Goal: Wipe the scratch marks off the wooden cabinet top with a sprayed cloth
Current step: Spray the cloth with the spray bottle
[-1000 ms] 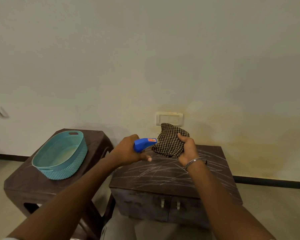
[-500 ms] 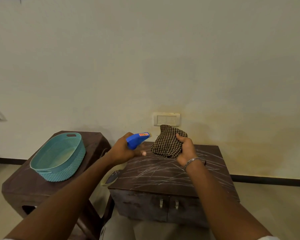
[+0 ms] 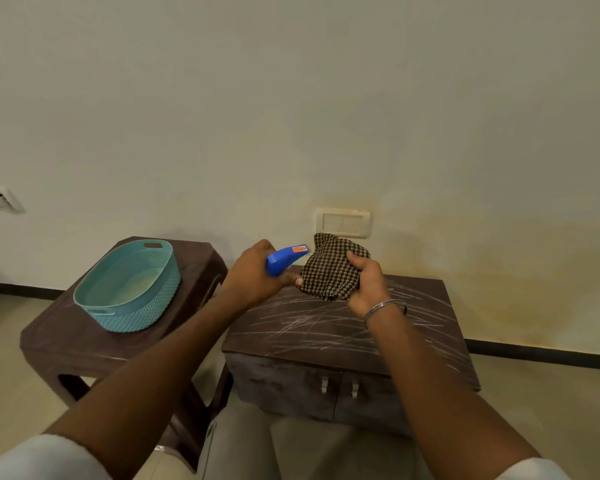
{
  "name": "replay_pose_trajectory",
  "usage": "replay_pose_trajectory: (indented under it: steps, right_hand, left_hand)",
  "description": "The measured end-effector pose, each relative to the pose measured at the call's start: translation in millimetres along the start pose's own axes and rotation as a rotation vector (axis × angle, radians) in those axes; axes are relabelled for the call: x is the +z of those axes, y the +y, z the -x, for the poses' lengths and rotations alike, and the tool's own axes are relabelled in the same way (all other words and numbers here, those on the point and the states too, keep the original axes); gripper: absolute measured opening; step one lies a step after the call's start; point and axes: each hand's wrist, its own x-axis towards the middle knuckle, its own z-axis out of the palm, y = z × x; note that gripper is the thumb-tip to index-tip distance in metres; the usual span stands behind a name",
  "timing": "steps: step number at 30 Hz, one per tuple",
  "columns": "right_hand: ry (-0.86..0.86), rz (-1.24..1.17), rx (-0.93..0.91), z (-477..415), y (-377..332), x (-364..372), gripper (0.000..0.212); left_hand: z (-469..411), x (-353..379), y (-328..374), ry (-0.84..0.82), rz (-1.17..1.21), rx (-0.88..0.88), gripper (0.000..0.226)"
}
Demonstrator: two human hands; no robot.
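— Checked cloth [image 3: 329,271], brown and cream: where is it?

— Bunched in the right hand [image 3: 368,284], held up in the air over the far edge of the cabinet top [image 3: 326,336]. The fingers are closed around its right side and the rest hangs loose to the left.

— And the left hand [image 3: 253,278]?

— Wrapped around a blue sprayer [image 3: 284,258], the nozzle aimed right at the cloth and just beside it. One finger curls under the head, at the trigger, I think. The bottle below is hidden by the hand.

— Any wiping done?

— I'd say none. White scratch marks [image 3: 312,322] cross the dark top from left to right and near to far, with no clean patch anywhere. The cloth is clear of the wood.

— So how far along?

— Early, by my judgement: this looks like the wetting step. Whether the cloth is damp I cannot tell. All the rubbing is left.

— Anything else around?

— Left of the cabinet, a dark table [image 3: 59,341] bears a teal basket [image 3: 132,289]. On the wall behind the cloth sits a switch plate [image 3: 343,222].
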Motion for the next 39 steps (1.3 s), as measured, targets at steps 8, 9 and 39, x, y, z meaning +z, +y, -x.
replay_pose_trajectory:
  steps: [8,9,39]
  right_hand:
    - [-0.055,0.011,0.007,-2.7,8.2,17.9,0.026]
    - [-0.056,0.018,0.005,-3.2,8.6,19.5,0.026]
    - [-0.054,0.063,-0.030,-0.1,35.8,96.4,0.029]
  left_hand:
    - [3.8,-9.6,1.5,-0.048,0.220,0.007,0.054]
    - [4.7,-8.8,0.4,-0.065,0.234,0.003,0.053]
    - [14.7,-99.7,-30.6,0.338,0.389,-0.067,0.025]
